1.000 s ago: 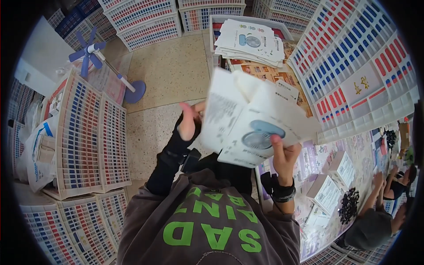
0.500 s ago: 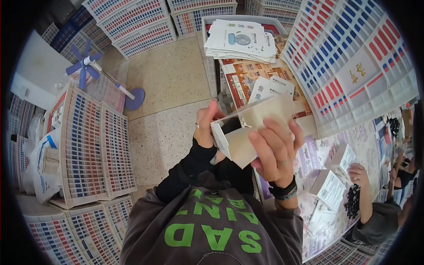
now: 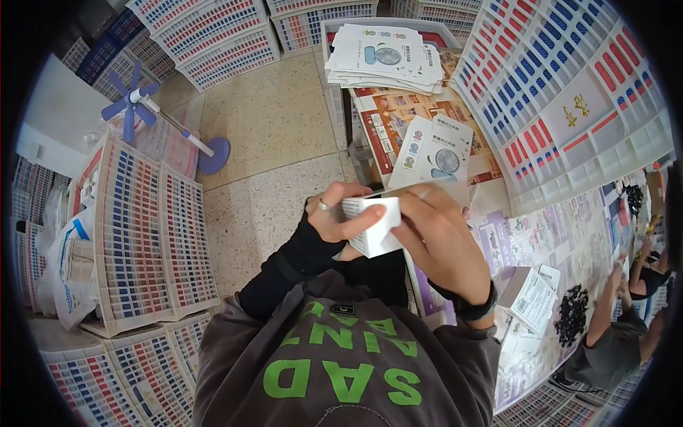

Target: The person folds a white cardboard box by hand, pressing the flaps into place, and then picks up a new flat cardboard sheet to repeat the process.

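Between my hands is a small white cardboard box (image 3: 382,240), one end turned toward me. My left hand (image 3: 333,215) grips its left side, thumb lying across the end. The right hand (image 3: 439,226) is bent over the box's right part with its fingers curled at the edge; the fingertips are partly hidden. What is inside the box cannot be seen. Just beyond it, flat printed white cartons (image 3: 435,151) lie on the table (image 3: 491,245). A taller stack of such cartons (image 3: 388,58) sits farther off.
At right stand white boxes (image 3: 530,300) beside a pile of small black parts (image 3: 571,315), near a co-worker's arm (image 3: 605,313). A large white crate (image 3: 569,107) leans at the table's far right. Stacked crates (image 3: 139,242) and a purple fan (image 3: 133,99) stand on the left.
The box has turned so that its white end now faces me, and its open inside is out of sight. My right hand has moved over it. The co-worker's hand has drawn back from the boxes.
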Action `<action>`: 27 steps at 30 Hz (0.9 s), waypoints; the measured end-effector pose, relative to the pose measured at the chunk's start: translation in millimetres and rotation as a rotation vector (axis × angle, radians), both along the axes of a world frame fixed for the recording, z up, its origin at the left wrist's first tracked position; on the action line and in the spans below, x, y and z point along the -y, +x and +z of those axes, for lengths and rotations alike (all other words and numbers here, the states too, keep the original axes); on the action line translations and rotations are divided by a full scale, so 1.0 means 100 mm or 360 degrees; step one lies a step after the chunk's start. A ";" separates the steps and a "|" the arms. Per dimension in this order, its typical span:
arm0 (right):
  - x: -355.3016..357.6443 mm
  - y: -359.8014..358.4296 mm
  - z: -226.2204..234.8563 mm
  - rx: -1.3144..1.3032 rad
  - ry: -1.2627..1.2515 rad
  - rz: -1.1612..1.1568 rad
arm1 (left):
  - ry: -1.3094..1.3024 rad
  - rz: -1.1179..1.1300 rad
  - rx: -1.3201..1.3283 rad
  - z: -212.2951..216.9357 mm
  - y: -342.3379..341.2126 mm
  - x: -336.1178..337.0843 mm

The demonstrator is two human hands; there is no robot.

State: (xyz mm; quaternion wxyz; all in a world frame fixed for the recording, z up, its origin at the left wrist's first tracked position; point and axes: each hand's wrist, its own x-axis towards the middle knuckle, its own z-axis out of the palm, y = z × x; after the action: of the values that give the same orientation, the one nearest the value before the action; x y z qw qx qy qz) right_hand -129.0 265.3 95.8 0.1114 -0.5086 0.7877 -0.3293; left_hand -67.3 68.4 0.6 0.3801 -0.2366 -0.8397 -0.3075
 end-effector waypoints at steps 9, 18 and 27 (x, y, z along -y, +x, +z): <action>-0.13 -0.28 -0.38 0.1246 -0.1143 -0.0320 | 0.0233 -0.0008 -0.0232 0.30 0.13 -0.05; -0.10 -0.15 -0.35 0.1571 -0.0982 0.0079 | 0.0326 -0.0094 -0.0061 0.33 0.17 0.05; 0.05 -0.20 -0.19 0.1640 -0.0749 0.0063 | 0.0208 -0.0204 0.0108 0.35 0.17 0.13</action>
State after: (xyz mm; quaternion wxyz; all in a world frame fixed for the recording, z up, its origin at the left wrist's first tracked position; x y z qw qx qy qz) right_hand -149.3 260.2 77.1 0.3713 -0.3079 0.5273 -0.6995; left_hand -50.3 55.1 35.5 0.3457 -0.2539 -0.8133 -0.3932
